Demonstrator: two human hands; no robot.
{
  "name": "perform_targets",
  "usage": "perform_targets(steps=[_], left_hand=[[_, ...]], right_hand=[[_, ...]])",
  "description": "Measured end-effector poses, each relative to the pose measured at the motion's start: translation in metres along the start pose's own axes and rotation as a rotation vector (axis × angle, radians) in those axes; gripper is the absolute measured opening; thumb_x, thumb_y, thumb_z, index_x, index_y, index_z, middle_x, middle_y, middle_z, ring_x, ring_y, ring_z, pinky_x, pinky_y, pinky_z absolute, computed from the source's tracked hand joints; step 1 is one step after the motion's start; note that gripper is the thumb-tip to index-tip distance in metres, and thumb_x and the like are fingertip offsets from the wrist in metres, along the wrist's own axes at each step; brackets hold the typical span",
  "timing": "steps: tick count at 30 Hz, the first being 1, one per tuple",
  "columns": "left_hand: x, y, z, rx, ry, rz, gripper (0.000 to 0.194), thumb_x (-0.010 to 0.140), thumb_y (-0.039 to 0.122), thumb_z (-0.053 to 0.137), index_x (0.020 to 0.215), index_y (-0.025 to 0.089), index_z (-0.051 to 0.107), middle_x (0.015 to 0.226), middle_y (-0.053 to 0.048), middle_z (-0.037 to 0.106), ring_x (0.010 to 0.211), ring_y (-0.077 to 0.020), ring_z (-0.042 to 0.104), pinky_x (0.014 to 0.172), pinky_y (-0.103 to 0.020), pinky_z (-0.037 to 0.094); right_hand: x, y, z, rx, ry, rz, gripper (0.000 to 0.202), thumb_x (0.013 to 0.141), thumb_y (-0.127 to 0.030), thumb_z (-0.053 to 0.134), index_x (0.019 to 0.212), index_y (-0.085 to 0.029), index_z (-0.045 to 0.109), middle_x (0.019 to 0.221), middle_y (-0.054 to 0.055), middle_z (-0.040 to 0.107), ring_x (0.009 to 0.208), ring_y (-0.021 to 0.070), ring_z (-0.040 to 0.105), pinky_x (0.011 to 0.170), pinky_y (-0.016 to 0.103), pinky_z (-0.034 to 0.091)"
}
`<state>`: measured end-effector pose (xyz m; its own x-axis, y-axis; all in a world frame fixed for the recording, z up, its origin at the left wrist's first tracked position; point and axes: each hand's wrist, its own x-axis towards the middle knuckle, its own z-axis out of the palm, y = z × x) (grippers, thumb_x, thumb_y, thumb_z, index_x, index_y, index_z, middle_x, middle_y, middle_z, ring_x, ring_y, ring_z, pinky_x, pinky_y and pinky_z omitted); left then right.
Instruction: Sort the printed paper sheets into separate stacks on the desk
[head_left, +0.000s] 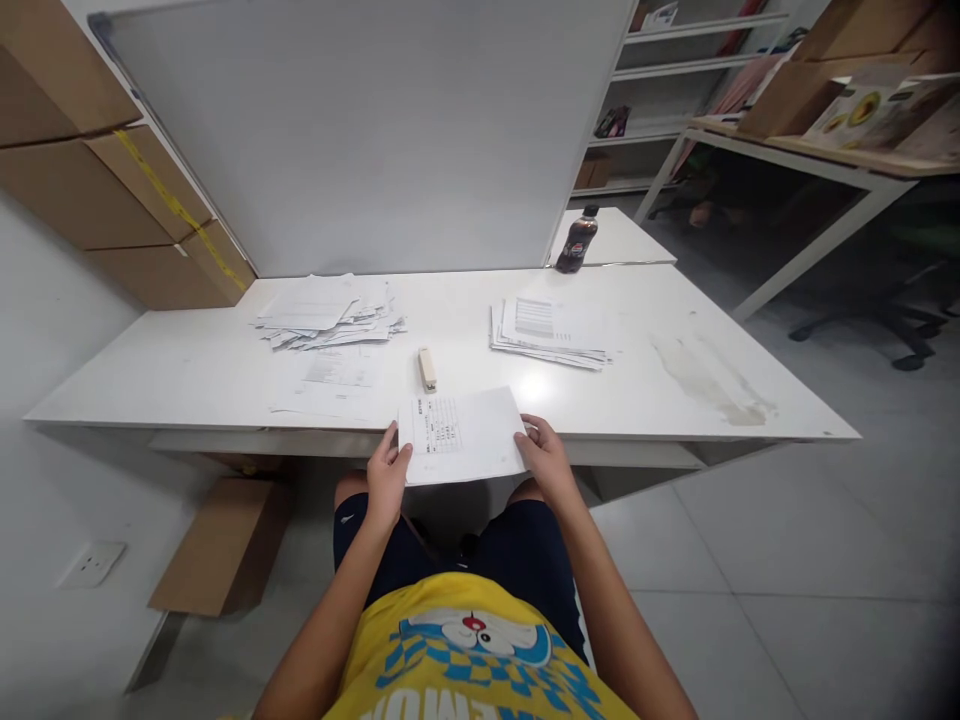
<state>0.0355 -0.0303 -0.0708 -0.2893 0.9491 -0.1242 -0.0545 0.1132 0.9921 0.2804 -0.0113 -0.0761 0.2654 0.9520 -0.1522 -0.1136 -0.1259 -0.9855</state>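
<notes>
Between my two hands is a small stack of printed paper sheets (480, 435), held level over the table's front edge. My left hand (387, 475) pinches its left side, thumb on top. On the opposite side, my right hand (547, 458) grips the right edge the same way. Just beyond the sheets lies a cream-coloured stapler (427, 370). An untidy heap of papers (322, 305) rests at the back left, with a loose printed sheet (330, 380) in front of it. A neater pile of papers (551, 328) sits to the right of the stapler.
The white table (187, 370) backs onto a large whiteboard (375, 130). A dark soda bottle (577, 240) stands at the back right. Cardboard boxes (142, 200) are stacked at the left, another box (225, 540) is on the floor. A second table (795, 150) stands right.
</notes>
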Motion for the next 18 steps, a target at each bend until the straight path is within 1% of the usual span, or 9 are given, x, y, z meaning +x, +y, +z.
perform_targets(steps=[3,5,8,10,11,13,15,16,18], left_hand=[[0.004,0.004,0.004,-0.007,-0.023,0.030,0.071,0.074,0.039,0.077,0.138,0.017,0.055,0.107,-0.010,0.074,0.100,-0.0233,0.070,0.086,-0.033,0.058],[0.009,0.006,0.007,0.011,-0.023,0.042,0.066,0.075,0.037,0.076,0.135,0.016,0.059,0.116,-0.012,0.071,0.110,-0.0242,0.067,0.093,-0.034,0.055],[0.016,0.006,0.010,0.071,-0.036,0.045,0.058,0.077,0.033,0.075,0.132,0.017,0.062,0.122,-0.014,0.069,0.118,-0.0262,0.063,0.097,-0.037,0.053],[0.020,0.005,0.011,0.132,-0.056,0.019,0.055,0.079,0.031,0.073,0.132,0.018,0.062,0.124,-0.015,0.068,0.121,-0.0274,0.061,0.096,-0.037,0.053],[0.022,0.005,0.013,0.157,-0.063,0.000,0.054,0.081,0.029,0.072,0.132,0.018,0.061,0.124,-0.016,0.067,0.121,-0.0278,0.061,0.095,-0.037,0.053],[0.024,0.007,0.016,0.187,-0.064,-0.033,0.052,0.083,0.026,0.070,0.133,0.016,0.061,0.122,-0.017,0.068,0.118,-0.0279,0.063,0.092,-0.036,0.053],[0.026,0.009,0.021,0.206,-0.047,-0.037,0.051,0.083,0.024,0.069,0.132,0.014,0.062,0.115,-0.017,0.071,0.110,-0.0267,0.066,0.087,-0.033,0.053],[0.027,0.010,0.023,0.214,-0.035,-0.032,0.050,0.083,0.024,0.069,0.131,0.013,0.063,0.110,-0.016,0.072,0.103,-0.0255,0.067,0.083,-0.031,0.054],[0.028,0.011,0.027,0.230,-0.014,-0.021,0.049,0.082,0.026,0.070,0.129,0.014,0.064,0.100,-0.013,0.073,0.088,-0.0215,0.068,0.075,-0.029,0.053]], right_hand=[[0.005,-0.005,0.001,-0.044,0.045,-0.045,0.046,0.063,-0.047,0.062,0.101,-0.022,0.056,0.058,-0.009,0.041,0.053,0.0127,0.039,0.053,0.027,0.034],[0.009,-0.009,0.002,-0.074,0.059,-0.067,0.047,0.066,-0.047,0.060,0.105,-0.022,0.056,0.060,-0.008,0.039,0.053,0.0123,0.037,0.052,0.027,0.032],[0.013,-0.016,0.001,-0.160,0.091,-0.082,0.047,0.071,-0.046,0.056,0.110,-0.021,0.057,0.065,-0.006,0.044,0.055,0.0136,0.040,0.054,0.028,0.035],[0.012,-0.021,0.000,-0.273,0.143,-0.149,0.043,0.075,-0.043,0.053,0.111,-0.020,0.059,0.077,0.000,0.055,0.062,0.0162,0.047,0.059,0.031,0.041],[0.009,-0.024,0.000,-0.351,0.186,-0.220,0.041,0.077,-0.042,0.051,0.110,-0.020,0.060,0.087,0.004,0.059,0.069,0.0185,0.051,0.065,0.034,0.044],[0.002,-0.029,0.002,-0.521,0.280,-0.403,0.037,0.080,-0.038,0.049,0.109,-0.019,0.062,0.106,0.010,0.062,0.087,0.0241,0.056,0.080,0.041,0.046],[-0.006,-0.034,0.008,-0.652,0.308,-0.557,0.033,0.085,-0.035,0.047,0.108,-0.019,0.064,0.113,0.012,0.063,0.100,0.0280,0.055,0.090,0.046,0.044],[-0.009,-0.037,0.013,-0.695,0.272,-0.606,0.031,0.087,-0.033,0.046,0.108,-0.019,0.064,0.113,0.012,0.064,0.103,0.0287,0.055,0.092,0.047,0.043],[-0.011,-0.041,0.026,-0.754,0.111,-0.682,0.030,0.091,-0.029,0.044,0.110,-0.018,0.065,0.114,0.012,0.066,0.107,0.0281,0.056,0.095,0.046,0.043]])
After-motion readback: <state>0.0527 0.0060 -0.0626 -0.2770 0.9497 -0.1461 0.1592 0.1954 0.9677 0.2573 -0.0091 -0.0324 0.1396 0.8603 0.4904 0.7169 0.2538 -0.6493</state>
